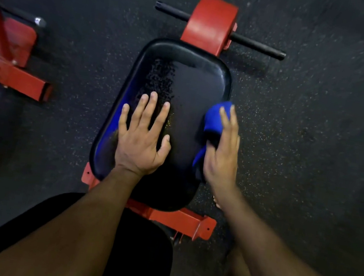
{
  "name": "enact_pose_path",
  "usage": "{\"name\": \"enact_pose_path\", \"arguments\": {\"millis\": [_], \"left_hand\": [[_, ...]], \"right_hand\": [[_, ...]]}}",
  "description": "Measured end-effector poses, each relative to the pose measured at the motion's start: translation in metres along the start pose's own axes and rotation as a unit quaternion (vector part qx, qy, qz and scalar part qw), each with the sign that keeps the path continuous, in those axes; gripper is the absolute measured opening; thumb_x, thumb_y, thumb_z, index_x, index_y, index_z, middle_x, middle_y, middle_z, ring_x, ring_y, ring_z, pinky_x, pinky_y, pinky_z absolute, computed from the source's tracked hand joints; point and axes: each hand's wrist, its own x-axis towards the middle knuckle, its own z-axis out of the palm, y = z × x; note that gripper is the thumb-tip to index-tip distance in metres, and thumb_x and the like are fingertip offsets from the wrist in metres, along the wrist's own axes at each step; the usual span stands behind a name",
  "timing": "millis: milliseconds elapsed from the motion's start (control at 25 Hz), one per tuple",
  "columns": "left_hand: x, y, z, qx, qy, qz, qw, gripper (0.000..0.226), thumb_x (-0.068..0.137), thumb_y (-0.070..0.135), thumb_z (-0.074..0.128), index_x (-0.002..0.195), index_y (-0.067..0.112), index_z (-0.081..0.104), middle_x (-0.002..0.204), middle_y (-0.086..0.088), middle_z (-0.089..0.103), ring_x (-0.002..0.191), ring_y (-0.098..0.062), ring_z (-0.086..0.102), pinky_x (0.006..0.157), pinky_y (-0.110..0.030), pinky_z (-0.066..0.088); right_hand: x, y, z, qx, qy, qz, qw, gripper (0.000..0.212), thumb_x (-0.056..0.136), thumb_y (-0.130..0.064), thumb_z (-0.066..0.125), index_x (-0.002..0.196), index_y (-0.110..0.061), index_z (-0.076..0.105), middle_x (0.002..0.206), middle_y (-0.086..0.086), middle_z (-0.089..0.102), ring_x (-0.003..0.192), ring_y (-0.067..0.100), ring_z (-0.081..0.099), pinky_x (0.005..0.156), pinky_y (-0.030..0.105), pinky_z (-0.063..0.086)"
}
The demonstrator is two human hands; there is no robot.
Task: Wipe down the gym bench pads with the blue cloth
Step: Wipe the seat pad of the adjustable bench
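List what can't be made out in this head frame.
- Head view: right hand is motion-blurred; its grip on the blue cloth is unclear.
- Bench pad: near end hidden by the forearms.
- Red frame at left: cut off by the frame edge.

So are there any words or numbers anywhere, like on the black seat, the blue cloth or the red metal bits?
None can be read.
Bench pad: plain black, only wet speckles, no label.
Blue cloth: plain blue, no tag showing.
Red frame: bare paint, no sticker or number.
Left hand lies flat on the pad; right hand grips the cloth.
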Motion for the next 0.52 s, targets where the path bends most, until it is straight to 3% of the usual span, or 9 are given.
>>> {"name": "enact_pose_path", "arguments": {"millis": [160,320,440,520], "left_hand": [[-0.002,0.000,0.001,-0.002,0.001,-0.004,1.000,0.075,0.090,0.041,0.050,0.159,0.019,0.031,0.167,-0.013,0.024,0.155,-0.028,0.021,0.122,-0.062,0.016],[-0.001,0.000,0.000,-0.006,-0.004,-0.005,1.000,0.074,0.091,0.042,0.046,0.160,0.019,0.029,0.168,-0.012,0.020,0.156,-0.028,0.018,0.123,-0.061,0.011],[0.000,0.001,0.000,0.003,-0.008,-0.008,1.000,0.074,0.092,0.042,0.046,0.160,0.019,0.029,0.169,-0.012,0.020,0.156,-0.027,0.017,0.123,-0.061,0.011],[-0.001,0.000,0.000,0.005,-0.008,-0.009,1.000,0.074,0.092,0.043,0.046,0.160,0.019,0.029,0.169,-0.012,0.020,0.156,-0.027,0.017,0.123,-0.061,0.011]], "right_hand": [[-0.075,0.003,0.006,0.005,-0.028,0.012,1.000,0.082,0.070,0.013,0.051,0.148,-0.009,0.035,0.158,0.010,0.030,0.144,0.011,0.027,0.116,0.027,0.020],[0.048,-0.013,0.008,0.012,0.109,0.039,0.993,0.052,0.079,0.004,0.051,0.130,-0.002,0.050,0.131,0.013,0.055,0.123,0.025,0.049,0.105,0.032,0.034],[0.114,-0.011,0.004,-0.002,0.119,0.014,0.993,0.039,0.085,-0.001,0.049,0.123,-0.004,0.054,0.121,0.009,0.059,0.110,0.023,0.055,0.099,0.041,0.041],[0.095,-0.006,0.006,0.008,0.106,0.015,0.994,0.044,0.085,-0.002,0.049,0.129,-0.005,0.051,0.126,0.007,0.056,0.115,0.020,0.052,0.103,0.041,0.040]]}}
